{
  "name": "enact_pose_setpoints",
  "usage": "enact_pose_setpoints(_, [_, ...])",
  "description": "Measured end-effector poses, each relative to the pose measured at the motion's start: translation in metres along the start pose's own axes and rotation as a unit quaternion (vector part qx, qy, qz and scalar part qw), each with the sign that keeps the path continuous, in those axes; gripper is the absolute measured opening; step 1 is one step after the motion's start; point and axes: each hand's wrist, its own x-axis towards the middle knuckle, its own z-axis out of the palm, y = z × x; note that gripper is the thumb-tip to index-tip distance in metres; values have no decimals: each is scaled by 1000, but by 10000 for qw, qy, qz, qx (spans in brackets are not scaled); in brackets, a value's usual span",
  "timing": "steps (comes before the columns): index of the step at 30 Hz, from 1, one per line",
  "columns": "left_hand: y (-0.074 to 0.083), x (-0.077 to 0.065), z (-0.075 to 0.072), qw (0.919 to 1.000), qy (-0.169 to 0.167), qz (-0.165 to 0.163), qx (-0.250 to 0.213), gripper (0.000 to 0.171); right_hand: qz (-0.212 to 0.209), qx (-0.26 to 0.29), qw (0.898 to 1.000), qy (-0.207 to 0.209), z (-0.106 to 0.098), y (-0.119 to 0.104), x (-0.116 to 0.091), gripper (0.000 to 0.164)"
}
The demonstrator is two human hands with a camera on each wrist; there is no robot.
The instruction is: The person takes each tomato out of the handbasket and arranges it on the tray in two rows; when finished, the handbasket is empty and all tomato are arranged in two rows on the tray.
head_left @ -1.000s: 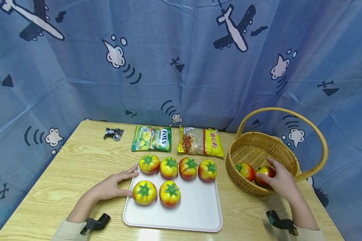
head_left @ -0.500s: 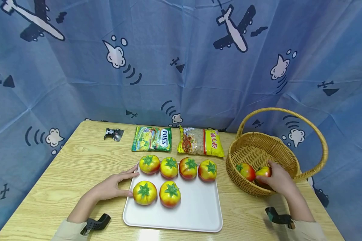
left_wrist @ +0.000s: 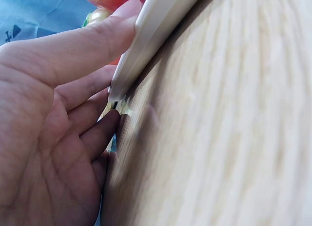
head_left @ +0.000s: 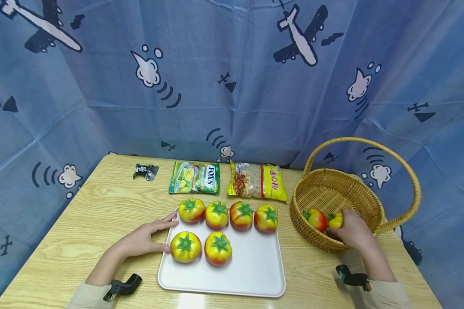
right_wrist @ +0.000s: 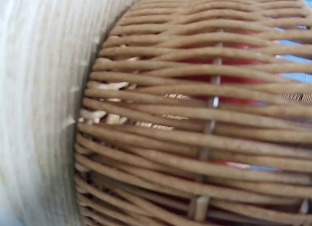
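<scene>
My left hand point(head_left: 143, 239) rests at the left edge of a white tray point(head_left: 251, 274), thumb and fingers spread apart. In the left wrist view the thumb lies on the rim of the tray point(left_wrist: 146, 40), and the other fingers touch its outer side. Several yellow-red tomatoes point(head_left: 218, 249) with green star-shaped tops stand on the tray in two rows. At the right, my right hand point(head_left: 353, 229) reaches into a wicker basket point(head_left: 297, 210) and grips a tomato point(head_left: 335, 220), partly hidden by the fingers. Another tomato point(head_left: 315, 219) lies beside it. Only basket weave point(right_wrist: 195, 109) fills most of the right wrist view.
Behind the tray lie a green candy bag point(head_left: 195, 178) and a yellow bag of macaroni point(head_left: 257, 181). A small black wrapper point(head_left: 146, 171) sits at the back left. The tall basket handle point(head_left: 406, 167) arches over the basket. A blue curtain point(head_left: 201, 86) hangs behind the table.
My right hand has moved slightly left and closed its fingers round the tomato in the basket, covering more of it. The left hand and the tray have stayed put.
</scene>
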Motion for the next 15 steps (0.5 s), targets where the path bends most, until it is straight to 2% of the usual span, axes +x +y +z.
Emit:
enact_pose_setpoints(4, [-1, 0, 0, 10000, -10, 6, -28, 80, 12, 99, 9992, 396, 3, 0, -2, 75])
enact_pose_setpoints(9, [-2, 1, 0, 10000, -15, 11, -51, 80, 109, 199, 9958, 885, 8, 1, -5, 75])
enact_pose_setpoints(15, [-1, 1, 0, 10000, -32, 41, 1, 79, 291, 505, 9847, 1640, 13, 1, -9, 80])
